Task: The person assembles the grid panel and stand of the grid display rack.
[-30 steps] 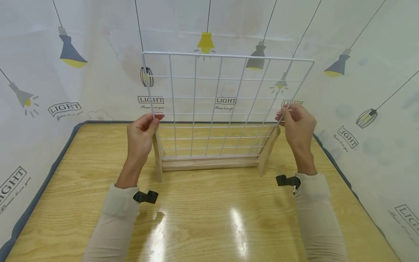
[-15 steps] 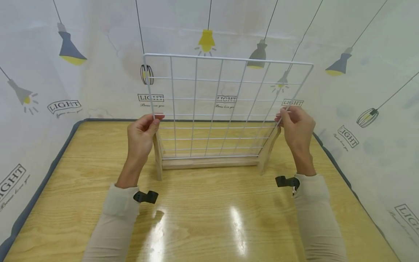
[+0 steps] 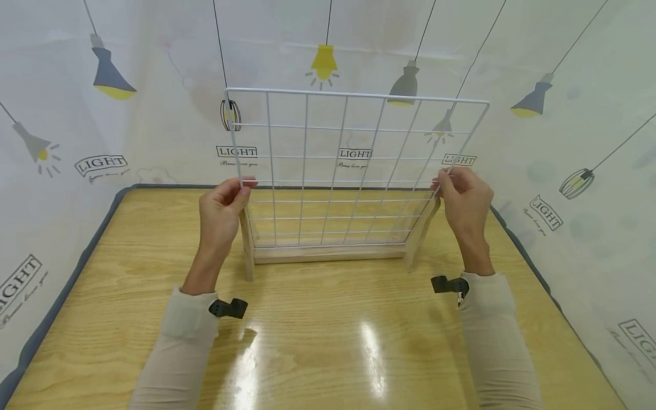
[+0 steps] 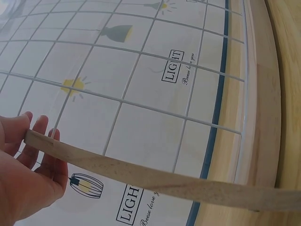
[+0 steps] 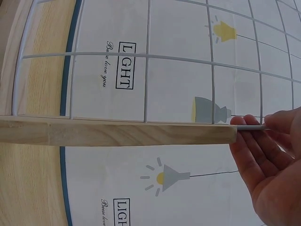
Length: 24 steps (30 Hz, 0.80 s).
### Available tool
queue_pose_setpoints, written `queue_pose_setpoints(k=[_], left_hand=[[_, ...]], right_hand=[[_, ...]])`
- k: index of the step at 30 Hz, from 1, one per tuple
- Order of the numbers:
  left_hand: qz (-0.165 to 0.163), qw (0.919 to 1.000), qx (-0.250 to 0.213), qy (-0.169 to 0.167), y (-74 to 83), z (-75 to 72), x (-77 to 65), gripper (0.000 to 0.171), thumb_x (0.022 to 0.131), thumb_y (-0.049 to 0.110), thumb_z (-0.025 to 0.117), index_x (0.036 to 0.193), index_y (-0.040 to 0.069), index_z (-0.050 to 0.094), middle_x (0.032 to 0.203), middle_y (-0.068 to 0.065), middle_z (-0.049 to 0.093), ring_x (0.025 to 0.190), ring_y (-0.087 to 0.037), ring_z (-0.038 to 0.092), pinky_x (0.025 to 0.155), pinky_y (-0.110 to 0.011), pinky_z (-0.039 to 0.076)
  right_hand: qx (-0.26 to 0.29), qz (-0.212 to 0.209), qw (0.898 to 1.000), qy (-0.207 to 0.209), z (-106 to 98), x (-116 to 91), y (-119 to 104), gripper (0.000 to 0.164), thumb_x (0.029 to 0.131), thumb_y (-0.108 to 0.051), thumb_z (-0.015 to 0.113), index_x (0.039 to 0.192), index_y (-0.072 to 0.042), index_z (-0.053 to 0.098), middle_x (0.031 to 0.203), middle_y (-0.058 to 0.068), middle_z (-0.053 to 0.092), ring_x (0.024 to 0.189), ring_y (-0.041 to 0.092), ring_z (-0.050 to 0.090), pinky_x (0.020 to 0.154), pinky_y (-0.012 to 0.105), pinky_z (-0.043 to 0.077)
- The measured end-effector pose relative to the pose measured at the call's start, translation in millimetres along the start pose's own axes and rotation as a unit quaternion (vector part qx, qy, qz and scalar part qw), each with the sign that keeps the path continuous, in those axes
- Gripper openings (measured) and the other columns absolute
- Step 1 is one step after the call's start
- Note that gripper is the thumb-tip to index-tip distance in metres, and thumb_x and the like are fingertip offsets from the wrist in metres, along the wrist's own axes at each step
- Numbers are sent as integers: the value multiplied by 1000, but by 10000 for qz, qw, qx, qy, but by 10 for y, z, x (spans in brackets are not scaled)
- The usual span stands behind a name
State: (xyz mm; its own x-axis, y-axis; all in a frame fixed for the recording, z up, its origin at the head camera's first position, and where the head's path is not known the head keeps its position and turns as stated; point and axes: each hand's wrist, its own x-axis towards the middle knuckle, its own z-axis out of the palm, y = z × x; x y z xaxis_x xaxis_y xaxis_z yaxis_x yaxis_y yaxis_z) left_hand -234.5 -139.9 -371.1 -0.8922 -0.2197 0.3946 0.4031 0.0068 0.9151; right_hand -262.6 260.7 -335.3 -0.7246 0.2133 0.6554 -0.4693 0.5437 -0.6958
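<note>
A white wire grid panel [image 3: 359, 95] stands in a light wooden stand [image 3: 328, 254], its bottom edge along the crossbar. It rises well above the stand's two side uprights. My left hand [image 3: 219, 213] pinches the panel's left side wire by the top of the left upright [image 3: 247, 245]. On the opposite side, my right hand [image 3: 467, 199] pinches the right side wire just above the right upright [image 3: 422, 230]. In the left wrist view, fingers of the left hand [image 4: 33, 176] pass behind the upright's tip. The right wrist view shows thumb and fingers of the right hand [image 5: 270, 165] on the wire.
The stand rests on a wood-grain table [image 3: 307, 324] with two bright reflections near the front. White sheeting [image 3: 169, 114] printed with lamps surrounds the table at the back and sides. A dark blue border [image 3: 154, 186] runs along the table's edge. Black wrist cameras [image 3: 228, 308] sit at both cuffs.
The panel's top edge has come slightly lower in the head view, while the background has shifted a little upward. Both hands keep their hold on the side wires.
</note>
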Motion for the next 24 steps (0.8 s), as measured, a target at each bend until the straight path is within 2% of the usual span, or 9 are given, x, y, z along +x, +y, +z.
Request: queue_pose_setpoints(k=[16, 21, 24], left_hand=[[-61, 9999, 42, -75, 10, -13, -3, 23, 98, 8, 60, 111, -8, 69, 94, 10, 71, 91, -9, 62, 77, -16, 50], [-6, 9987, 302, -403, -5, -97, -3, 29, 101, 14, 57, 120, -5, 66, 101, 12, 69, 95, -8, 61, 79, -15, 49], [63, 9945, 742, -743, -31, -235, -17, 36, 105, 20, 49, 132, -2, 60, 115, 3, 67, 110, -13, 59, 90, -18, 47]], right_hand=[[142, 62, 9999, 27, 7, -11, 43, 18, 95, -10, 64, 95, 7, 71, 81, 25, 70, 65, 10, 66, 60, 14, 52], [117, -12, 9999, -78, -6, -19, 60, 16, 95, -8, 64, 96, 7, 70, 84, 26, 70, 65, 12, 65, 60, 13, 50], [-129, -64, 9997, -203, -47, -50, 55, 18, 96, -12, 64, 98, 5, 71, 87, 22, 71, 68, 4, 64, 63, 11, 48]])
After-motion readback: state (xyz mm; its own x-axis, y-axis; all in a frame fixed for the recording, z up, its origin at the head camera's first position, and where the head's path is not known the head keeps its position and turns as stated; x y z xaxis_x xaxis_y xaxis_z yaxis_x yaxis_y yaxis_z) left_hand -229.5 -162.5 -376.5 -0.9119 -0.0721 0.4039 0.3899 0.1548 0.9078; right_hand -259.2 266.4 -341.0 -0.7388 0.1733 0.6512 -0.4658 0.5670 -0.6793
